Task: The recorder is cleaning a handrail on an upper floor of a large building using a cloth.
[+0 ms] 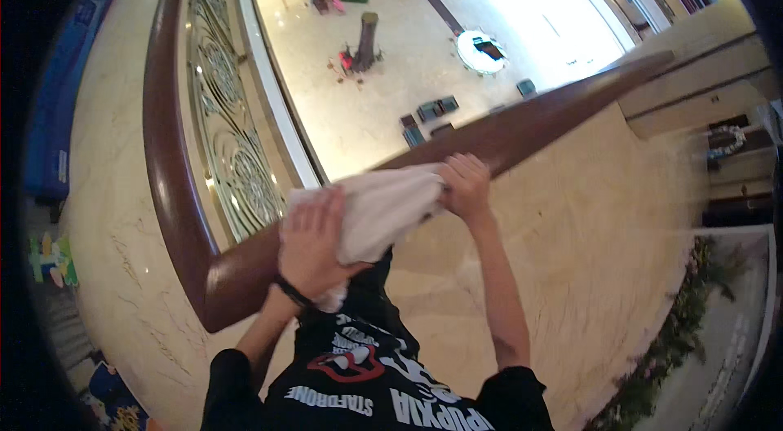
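Upper-level gallery, at rail corner: person leaning over a dk brown handrail (530, 133) w/ a pale cloth (387, 207). Cloth lies across the rail's near run, a bit right of the corner, part of it hanging off the near edge. Looks like wiping, judging by cloth + pose.

To do it well, I'd say: keep cloth snug to the rounded top, even pressure, long strokes along the rail rather than across; tuck the loose near end so it doesn't drag; fold cloth over rail's sides too, & work into the corner at left. Keep firm hold – cloth could slip over the far side to the lower floor (326, 88).

Hands. L hand (310, 247): spread flat, fingers straight & close tog., pointing far, palm down on cloth's left part; black band (295, 295) at wrist. Underside hidden, can't tell if thumb pinches any fabric. R hand (466, 186): fingers curled tight, clenched on cloth's right end by rail's near edge. Metal scrollwork (236, 145) beyond, left, untouched.
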`<state>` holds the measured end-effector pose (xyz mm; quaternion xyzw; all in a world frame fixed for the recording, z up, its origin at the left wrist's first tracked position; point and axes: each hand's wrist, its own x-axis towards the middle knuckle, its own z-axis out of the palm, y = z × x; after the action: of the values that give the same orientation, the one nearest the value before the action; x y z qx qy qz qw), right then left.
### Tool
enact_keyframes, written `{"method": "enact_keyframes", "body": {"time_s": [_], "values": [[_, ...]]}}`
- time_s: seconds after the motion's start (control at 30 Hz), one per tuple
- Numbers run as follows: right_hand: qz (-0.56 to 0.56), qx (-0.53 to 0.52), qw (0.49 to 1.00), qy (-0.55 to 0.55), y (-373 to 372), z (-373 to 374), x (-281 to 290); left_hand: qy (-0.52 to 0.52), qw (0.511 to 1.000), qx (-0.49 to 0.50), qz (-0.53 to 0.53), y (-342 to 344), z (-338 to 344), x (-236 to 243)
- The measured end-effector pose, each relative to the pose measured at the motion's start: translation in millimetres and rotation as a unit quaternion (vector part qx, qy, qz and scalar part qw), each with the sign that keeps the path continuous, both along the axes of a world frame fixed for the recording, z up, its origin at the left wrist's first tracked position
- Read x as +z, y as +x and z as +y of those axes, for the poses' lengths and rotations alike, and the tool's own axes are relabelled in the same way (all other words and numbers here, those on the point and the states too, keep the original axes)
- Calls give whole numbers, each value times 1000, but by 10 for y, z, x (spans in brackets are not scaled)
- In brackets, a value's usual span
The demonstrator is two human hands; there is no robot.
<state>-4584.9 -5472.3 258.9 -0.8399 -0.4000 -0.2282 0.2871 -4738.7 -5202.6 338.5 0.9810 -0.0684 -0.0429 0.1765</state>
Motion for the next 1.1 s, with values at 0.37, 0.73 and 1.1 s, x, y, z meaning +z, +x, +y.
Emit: {"method": "enact_keyframes", "body": {"time_s": [0.37, 0.73, 1.1], "values": [[29, -107, 994, -15, 1298, -1775, -325, -87, 996, -22, 5, 1290, -1447, -357], [5, -108, 984, 145, 1415, -2026, -591, -29, 998, 10, 47, 2028, -2380, -461], [25, -228, 971, 72, 3208, -4499, -879, -6, 1000, -30, 6, 3609, -4449, -756]]}}
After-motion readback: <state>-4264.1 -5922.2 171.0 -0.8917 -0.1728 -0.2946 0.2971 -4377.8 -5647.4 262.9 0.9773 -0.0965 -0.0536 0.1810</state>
